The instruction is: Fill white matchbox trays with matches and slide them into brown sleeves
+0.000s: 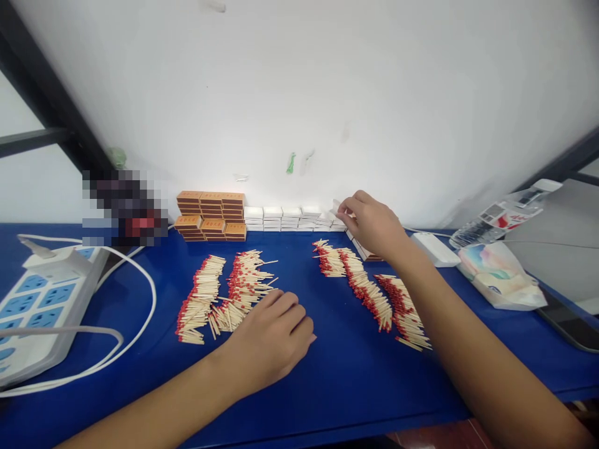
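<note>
Head cam, fwd/down, close above both hands (276,337) (373,224)

the left forearm (168,399) and the right forearm (472,349) are bare as far as i can see, slim and smooth, each narrowing toward the wrist (222,373). the left hand (274,337) and right hand (372,223) are bare too, with slender, softly rounded fingers (294,317).

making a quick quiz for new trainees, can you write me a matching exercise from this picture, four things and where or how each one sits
1. orange matchboxes
2. white boxes
3. matches
4. power strip

A. loose, red-tipped, in bands
B. far left, sockets showing
C. stacked at the white row's left end
D. in a low row, its right end by the right hand

Pairs: 1-C, 2-D, 3-A, 4-B
</note>
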Demonstrator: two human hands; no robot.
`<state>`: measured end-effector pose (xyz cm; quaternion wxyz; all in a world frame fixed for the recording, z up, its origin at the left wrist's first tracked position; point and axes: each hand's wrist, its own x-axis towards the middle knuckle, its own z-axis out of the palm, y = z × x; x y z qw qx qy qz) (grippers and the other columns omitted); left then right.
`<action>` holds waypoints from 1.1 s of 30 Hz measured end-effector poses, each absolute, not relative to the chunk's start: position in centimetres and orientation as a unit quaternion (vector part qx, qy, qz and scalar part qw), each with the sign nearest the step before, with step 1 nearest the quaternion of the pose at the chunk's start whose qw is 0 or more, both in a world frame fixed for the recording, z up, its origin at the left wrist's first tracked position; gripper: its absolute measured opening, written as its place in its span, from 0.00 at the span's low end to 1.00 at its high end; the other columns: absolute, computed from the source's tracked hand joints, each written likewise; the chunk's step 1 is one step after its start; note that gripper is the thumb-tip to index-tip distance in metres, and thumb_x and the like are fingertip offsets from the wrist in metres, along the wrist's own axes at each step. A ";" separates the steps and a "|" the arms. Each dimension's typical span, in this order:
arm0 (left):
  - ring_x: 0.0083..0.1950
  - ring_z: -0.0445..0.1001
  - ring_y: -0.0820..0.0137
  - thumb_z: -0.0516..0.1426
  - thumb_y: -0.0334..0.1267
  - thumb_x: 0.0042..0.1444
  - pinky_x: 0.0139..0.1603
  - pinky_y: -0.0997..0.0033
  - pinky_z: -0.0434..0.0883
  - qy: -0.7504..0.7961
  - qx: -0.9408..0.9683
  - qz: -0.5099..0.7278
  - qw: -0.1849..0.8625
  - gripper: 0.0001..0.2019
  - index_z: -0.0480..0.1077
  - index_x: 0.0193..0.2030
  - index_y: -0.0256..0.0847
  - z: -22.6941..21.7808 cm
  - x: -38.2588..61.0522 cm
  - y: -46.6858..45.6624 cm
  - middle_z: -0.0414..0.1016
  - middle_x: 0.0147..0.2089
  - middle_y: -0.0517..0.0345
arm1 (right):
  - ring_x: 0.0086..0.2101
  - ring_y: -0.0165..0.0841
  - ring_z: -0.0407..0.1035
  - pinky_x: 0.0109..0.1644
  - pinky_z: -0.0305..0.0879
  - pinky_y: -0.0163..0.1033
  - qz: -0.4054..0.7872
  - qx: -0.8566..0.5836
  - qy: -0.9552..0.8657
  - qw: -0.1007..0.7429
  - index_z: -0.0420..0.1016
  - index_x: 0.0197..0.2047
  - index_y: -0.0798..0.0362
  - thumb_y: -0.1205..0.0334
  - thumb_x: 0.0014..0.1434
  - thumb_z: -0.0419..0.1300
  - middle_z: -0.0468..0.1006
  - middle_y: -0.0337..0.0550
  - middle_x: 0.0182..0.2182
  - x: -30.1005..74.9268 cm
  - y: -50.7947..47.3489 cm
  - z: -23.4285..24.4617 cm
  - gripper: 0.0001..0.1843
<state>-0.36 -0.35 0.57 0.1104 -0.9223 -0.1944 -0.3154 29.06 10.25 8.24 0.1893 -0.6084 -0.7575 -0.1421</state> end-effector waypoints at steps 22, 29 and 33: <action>0.76 0.72 0.41 0.59 0.48 0.75 0.79 0.29 0.69 -0.301 -0.915 -0.241 0.122 0.22 0.78 0.65 0.33 -0.4 0.1 1.1 0.79 0.69 0.36 | 0.30 0.37 0.69 0.35 0.58 0.42 0.081 -0.593 -0.779 0.186 0.76 0.32 0.49 0.42 0.68 0.66 0.78 0.42 0.28 30.7 5.5 3.8 0.20; 0.71 0.77 0.44 0.59 0.40 0.75 0.77 0.33 0.71 -0.261 -0.921 -0.251 0.142 0.16 0.80 0.60 0.33 -0.7 0.9 1.1 0.83 0.64 0.39 | 0.30 0.36 0.68 0.35 0.59 0.41 0.119 -0.570 -0.796 0.164 0.76 0.34 0.49 0.53 0.70 0.62 0.78 0.42 0.29 29.4 5.1 3.3 0.13; 0.68 0.79 0.46 0.58 0.38 0.75 0.77 0.34 0.71 -0.255 -0.921 -0.261 0.133 0.13 0.80 0.56 0.33 -0.7 0.4 1.3 0.85 0.59 0.42 | 0.31 0.37 0.70 0.36 0.61 0.41 0.129 -0.576 -0.786 0.186 0.79 0.36 0.49 0.53 0.70 0.62 0.80 0.43 0.32 29.9 5.2 3.5 0.12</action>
